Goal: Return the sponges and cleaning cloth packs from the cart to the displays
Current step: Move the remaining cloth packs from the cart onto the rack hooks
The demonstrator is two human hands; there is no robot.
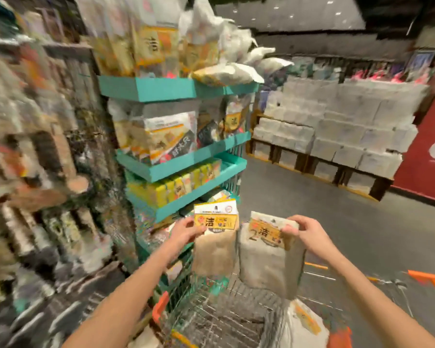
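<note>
The teal display stand (171, 89) rises at your left, with open floor (312, 197) to its right. The wire cart (224, 320) sits below your arms. Above it two packs hang side by side, long axes vertical and yellow labels up. Your left hand (186, 232) pinches the beige pack (215, 252), and your right hand (305, 233) pinches the grey pack (266, 264).

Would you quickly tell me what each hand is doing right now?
Left hand: holding a beige pack.
Right hand: holding a grey pack.
</note>
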